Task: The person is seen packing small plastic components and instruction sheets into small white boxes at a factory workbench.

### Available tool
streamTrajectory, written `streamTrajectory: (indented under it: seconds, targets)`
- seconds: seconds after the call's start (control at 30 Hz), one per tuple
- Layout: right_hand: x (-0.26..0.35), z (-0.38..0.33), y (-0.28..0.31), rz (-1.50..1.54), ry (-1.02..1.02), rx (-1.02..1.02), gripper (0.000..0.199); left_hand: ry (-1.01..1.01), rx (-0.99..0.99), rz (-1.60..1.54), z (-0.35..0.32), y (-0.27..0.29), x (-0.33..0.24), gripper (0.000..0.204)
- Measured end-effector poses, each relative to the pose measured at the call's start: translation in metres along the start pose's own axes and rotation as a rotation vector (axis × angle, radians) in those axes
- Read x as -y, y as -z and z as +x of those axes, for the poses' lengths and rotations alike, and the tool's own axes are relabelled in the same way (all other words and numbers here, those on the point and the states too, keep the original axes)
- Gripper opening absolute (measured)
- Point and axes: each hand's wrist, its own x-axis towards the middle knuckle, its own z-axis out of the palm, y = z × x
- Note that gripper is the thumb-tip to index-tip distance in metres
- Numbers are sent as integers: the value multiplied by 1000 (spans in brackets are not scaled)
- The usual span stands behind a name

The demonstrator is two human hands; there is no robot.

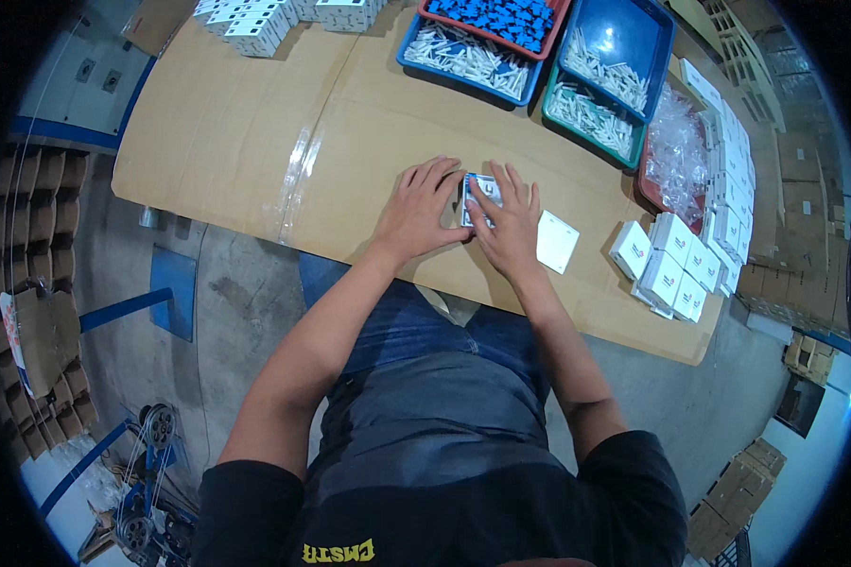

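Between my hands, flat on the cardboard-covered table, sits a small square box (481,192) with blue, white and dark parts showing; its details are too small to tell. My left hand (416,210) braces its left side, with the thumb at the near corner and the fingers at the far one. Over its right part lies my right hand (509,225), fingers bent onto its top and edge and covering much of it. Just right of that hand rests a white square plate (557,242), touched by neither hand.
Blue and white trays of small parts stand at the back: a red tray (550,40) of blue pieces and a green tray (591,142) of white sticks. Clear plastic bags (679,142) fill another. White boxes (671,265) are stacked right, more white blocks (255,28) back left.
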Motion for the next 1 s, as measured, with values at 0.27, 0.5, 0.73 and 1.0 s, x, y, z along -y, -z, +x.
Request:
streamTrajectory:
  seconds: [0.27, 0.5, 0.73, 1.0]
  targets:
    - [-36, -25, 28, 199, -235, -243, 42, 6, -21, 27, -6, -2, -1, 84]
    - [-62, -76, 65, 47, -936, 112, 66, 13, -22, -4, -4, 2, -3, 85]
    - [-70, -75, 53, 799, -696, -164, 44, 217, -80, -692, -8, -9, -10, 78]
    - [-51, -68, 102, 1513, -619, -585, 36, 600, -72, -1882, -29, 8, -63, 64]
